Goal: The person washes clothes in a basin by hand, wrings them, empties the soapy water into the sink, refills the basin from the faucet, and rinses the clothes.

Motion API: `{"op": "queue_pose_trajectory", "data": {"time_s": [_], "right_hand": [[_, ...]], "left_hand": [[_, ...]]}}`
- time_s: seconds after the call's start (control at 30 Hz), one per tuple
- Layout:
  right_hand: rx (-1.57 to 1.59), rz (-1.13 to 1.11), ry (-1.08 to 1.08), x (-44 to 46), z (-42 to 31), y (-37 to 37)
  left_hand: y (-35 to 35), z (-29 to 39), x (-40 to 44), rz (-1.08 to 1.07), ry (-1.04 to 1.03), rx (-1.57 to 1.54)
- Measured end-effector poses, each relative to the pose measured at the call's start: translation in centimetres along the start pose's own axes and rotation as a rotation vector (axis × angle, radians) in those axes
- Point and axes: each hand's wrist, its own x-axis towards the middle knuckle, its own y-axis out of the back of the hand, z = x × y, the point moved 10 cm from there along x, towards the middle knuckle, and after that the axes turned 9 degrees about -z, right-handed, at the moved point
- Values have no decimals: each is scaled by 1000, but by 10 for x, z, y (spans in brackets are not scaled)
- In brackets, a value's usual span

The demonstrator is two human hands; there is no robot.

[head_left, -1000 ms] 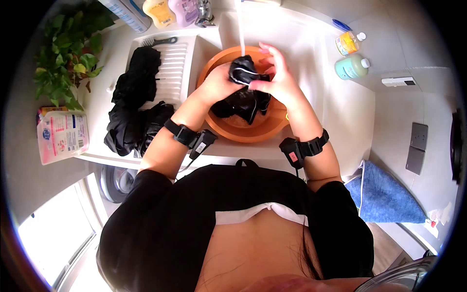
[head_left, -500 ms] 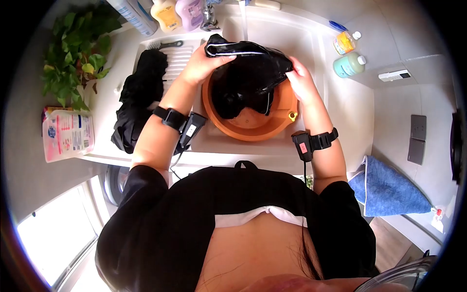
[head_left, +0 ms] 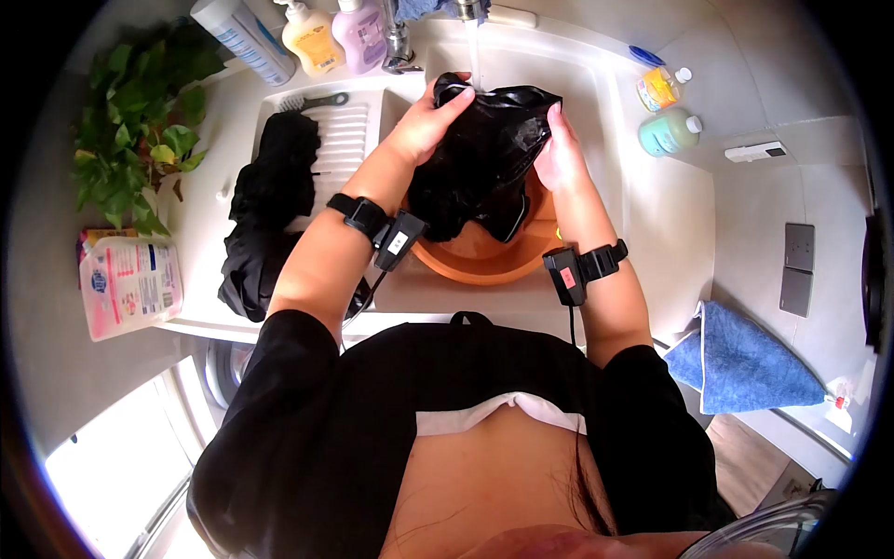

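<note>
A wet, shiny black garment [head_left: 489, 140] is stretched between my two hands under the running faucet [head_left: 467, 11]. My left hand [head_left: 430, 121] grips its upper left edge, thumb on top. At the upper right edge, my right hand [head_left: 561, 154] pinches the cloth between thumb and fingers. The garment's lower part hangs into an orange basin [head_left: 475, 270] that stands in the white sink [head_left: 601, 112]. Water falls on the far edge of the cloth. The exact kind of garment cannot be made out.
Another black garment [head_left: 279, 177] lies on the ridged washboard [head_left: 343, 149] at the left, near a brush [head_left: 317, 101]. Pump bottles [head_left: 312, 42] stand behind it. On the right ledge are a green bottle [head_left: 669, 133] and a yellow bottle [head_left: 659, 90]. A blue towel [head_left: 745, 359] hangs at the right.
Both hands have drawn closer together. My left hand has moved right, and the garment has shifted under the water stream, its top bunched more narrowly.
</note>
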Motion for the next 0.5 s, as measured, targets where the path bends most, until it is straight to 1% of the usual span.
{"op": "queue_pose_trajectory", "data": {"time_s": [0.07, 0.17, 0.2, 0.23, 0.27, 0.3, 0.33, 0.37, 0.43, 0.47, 0.5], "right_hand": [[30, 7, 17, -3, -1, -7], [107, -5, 26, 5, 8, -9], [180, 24, -57, 0, 14, -22], [271, -102, -54, 4, 18, -36], [255, -39, -35, 9, 27, -27], [239, 23, -16, 17, 39, -17], [138, 163, 9, 29, 51, 0], [76, 158, 0, 22, 46, -22], [55, 215, -44, 29, 66, -21], [-10, 211, -77, 28, 70, -31], [-127, 246, -43, 22, 62, -42]], "left_hand": [[0, -8, 6, 12, 12, 54], [7, -28, 20, 92, 16, -130], [-3, -18, 6, 206, 91, -174], [-8, -21, 8, 172, 53, -58], [-10, -29, 10, 139, 14, 57], [-18, -23, 7, 105, -26, 174], [-24, -10, -4, 99, -87, 525], [-31, -2, -11, 112, -211, 582], [-16, -7, -21, 268, -90, 690], [-6, -9, -20, 328, -107, 657], [-3, -5, -27, 380, -213, 680]]}}
